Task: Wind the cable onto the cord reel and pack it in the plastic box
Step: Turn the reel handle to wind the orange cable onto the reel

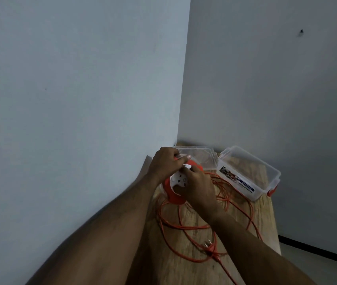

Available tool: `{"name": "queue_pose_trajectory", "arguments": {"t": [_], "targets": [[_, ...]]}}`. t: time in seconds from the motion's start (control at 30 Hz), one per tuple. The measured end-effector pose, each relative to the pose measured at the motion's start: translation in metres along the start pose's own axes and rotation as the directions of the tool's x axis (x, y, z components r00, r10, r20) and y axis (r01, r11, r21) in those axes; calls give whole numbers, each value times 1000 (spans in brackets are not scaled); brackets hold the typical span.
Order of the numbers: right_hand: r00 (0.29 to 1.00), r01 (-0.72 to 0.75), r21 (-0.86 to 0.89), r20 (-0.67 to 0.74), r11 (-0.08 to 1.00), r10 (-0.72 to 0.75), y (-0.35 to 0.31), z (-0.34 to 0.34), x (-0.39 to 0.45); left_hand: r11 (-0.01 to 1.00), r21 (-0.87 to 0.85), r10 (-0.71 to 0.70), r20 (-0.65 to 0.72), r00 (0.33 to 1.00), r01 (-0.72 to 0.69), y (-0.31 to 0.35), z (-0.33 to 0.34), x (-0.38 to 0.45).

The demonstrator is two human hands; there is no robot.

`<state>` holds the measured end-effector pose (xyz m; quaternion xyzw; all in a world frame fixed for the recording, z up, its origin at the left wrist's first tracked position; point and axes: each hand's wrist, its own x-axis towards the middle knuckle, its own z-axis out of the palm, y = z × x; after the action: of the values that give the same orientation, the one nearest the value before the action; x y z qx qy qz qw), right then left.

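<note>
Gripping one cord reel (173, 189): two hands, left (164, 161), right (197, 187); seemingly one cable (192, 227).

Orange-and-white cord reel (174, 187) lifted, orange cable (186, 227) loose, clear plastic box (250, 173) open

Loose orange cable (200, 227) sprawls across the narrow wooden table (266, 223); grey walls (81, 99) hem in its left and far edges.

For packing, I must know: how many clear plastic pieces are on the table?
2: the open box at the right, and its lid beside it in the corner, partly behind the hands.
</note>
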<state>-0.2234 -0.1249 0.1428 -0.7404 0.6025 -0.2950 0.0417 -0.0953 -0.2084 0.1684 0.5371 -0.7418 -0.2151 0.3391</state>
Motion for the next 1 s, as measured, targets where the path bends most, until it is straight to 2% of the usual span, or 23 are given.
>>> {"name": "queue_pose_trajectory", "arguments": {"t": [0.07,0.13,0.17,0.2,0.23,0.27,0.3,0.33,0.37,0.4,0.43,0.47,0.5,0.53,0.57,0.6,0.63,0.73,0.93,1.0], "targets": [[966,-218,258,-80,941,245,-6,1,-3,1000,-12,-18,-29,999,18,-1,2,0],[850,-396,470,-137,789,508,-16,2,-2,1000,-3,-19,-81,997,19,2,5,-2],[765,-488,557,-98,672,637,-21,3,1,1000,10,-12,-93,996,13,4,5,-2],[646,-572,659,-5,488,764,-20,10,5,1000,28,7,-96,995,-4,7,6,-2],[504,-614,754,147,233,851,-22,14,10,998,52,26,-86,996,-22,7,7,-1],[416,-579,815,318,-22,852,-24,13,13,997,71,38,-71,997,-33,8,7,0],[390,-541,822,430,-175,814,-23,12,14,996,80,34,-56,998,-30,8,6,1],[369,-546,804,481,-233,795,-19,14,15,997,77,20,-51,998,-16,6,5,2],[380,-584,785,490,-208,785,-19,11,14,998,62,0,-58,998,4,3,3,3],[436,-613,786,426,-85,793,-21,3,11,999,38,-18,-73,997,21,1,-1,3],[520,-594,797,274,112,809,-23,-6,6,999,20,-34,-89,995,36,-1,-4,3],[668,-510,747,32,426,744,-22,-15,-1,999,8,-42,-97,994,43,-3,-6,3],[809,-381,548,-193,744,556,-19,-24,-7,999,-2,-44,-92,995,44,-5,-7,3],[899,-213,304,-312,928,308,-16,-29,-10,999,-4,-41,-81,996,40,-6,-8,4],[944,-66,94,-317,993,93,-14,-32,-12,999,-3,-41,-67,997,41,-7,-7,4],[971,22,-49,-238,999,-33,-10,-29,-11,999,-5,-42,-60,997,42,-6,-6,4],[986,73,-125,-140,989,-91,-7,-25,-12,999,-12,-44,-61,997,43,-5,-4,4],[995,94,-219,53,971,-84,-6,-21,-12,999,-35,-33,-77,997,31,1,1,4],[998,46,-210,59,977,-34,-5,-18,-4,1000,-12,14,-42,999,-15,10,4,1],[999,18,-146,46,989,-11,-2,-15,-2,1000,5,31,-47,998,-31,11,3,0]]}}
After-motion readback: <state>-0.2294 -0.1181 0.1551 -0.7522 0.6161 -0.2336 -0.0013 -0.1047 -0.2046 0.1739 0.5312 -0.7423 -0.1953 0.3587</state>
